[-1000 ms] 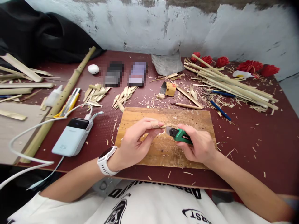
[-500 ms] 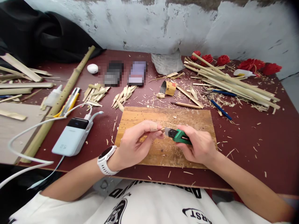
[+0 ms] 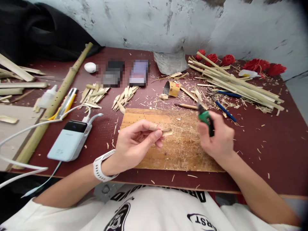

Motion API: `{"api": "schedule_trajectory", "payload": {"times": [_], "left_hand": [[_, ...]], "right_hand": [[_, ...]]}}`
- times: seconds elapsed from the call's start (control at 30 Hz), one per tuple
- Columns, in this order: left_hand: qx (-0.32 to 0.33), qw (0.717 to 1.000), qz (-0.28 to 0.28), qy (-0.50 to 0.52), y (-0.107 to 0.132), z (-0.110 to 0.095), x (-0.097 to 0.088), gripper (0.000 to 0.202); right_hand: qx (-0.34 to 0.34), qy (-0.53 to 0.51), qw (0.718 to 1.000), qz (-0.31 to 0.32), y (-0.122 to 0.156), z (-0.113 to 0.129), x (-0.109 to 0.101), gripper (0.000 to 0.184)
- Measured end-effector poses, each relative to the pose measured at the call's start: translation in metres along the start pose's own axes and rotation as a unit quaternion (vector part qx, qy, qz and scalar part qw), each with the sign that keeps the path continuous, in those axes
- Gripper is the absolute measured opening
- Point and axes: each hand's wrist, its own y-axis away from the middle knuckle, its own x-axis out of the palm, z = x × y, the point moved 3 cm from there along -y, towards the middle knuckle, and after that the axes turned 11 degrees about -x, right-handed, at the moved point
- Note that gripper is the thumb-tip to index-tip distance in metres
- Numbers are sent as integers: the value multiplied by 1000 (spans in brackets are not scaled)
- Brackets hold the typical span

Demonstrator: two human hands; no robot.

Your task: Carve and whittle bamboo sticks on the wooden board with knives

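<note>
My left hand (image 3: 139, 141) pinches a small bamboo piece (image 3: 167, 132) between thumb and fingers, above the scratched wooden board (image 3: 183, 157). The piece's free end points right. A green utility knife (image 3: 205, 119) is gripped in my right hand (image 3: 218, 138), over the board's right side. Its blade points up and away, blurred by motion and apart from the bamboo piece. Beyond the board lie a thin pointed wooden stick (image 3: 186, 106) and a curled piece of sandpaper (image 3: 173, 89).
A pale blue power bank (image 3: 69, 141) with white cables stands left of the board, beside a long bamboo pole (image 3: 61, 89) and a yellow cutter (image 3: 66, 104). Bamboo strips (image 3: 235, 83), blue-handled pliers (image 3: 225, 110) and red flowers (image 3: 257, 64) lie at the right. Shavings are scattered around.
My right hand has drawn the knife away from the bamboo piece, to the right, and turned its blade upward. My left hand still holds the piece, slightly further left.
</note>
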Motion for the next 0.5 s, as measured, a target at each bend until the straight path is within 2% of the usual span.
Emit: {"api": "schedule_trajectory", "payload": {"times": [0.07,0.23,0.37,0.5], "left_hand": [[-7,999,-37,-9,-4,4,-1,3],[-9,994,-109,-6,-12,11,-6,13],[-45,993,-108,4,-14,12,-6,22],[-54,996,-71,27,-13,9,-2,20]], "right_hand": [[-42,-45,998,18,2,9,5,29],[-50,-65,996,41,6,23,12,30],[-72,-70,994,48,8,28,11,32],[-69,-79,992,69,10,33,12,34]]}}
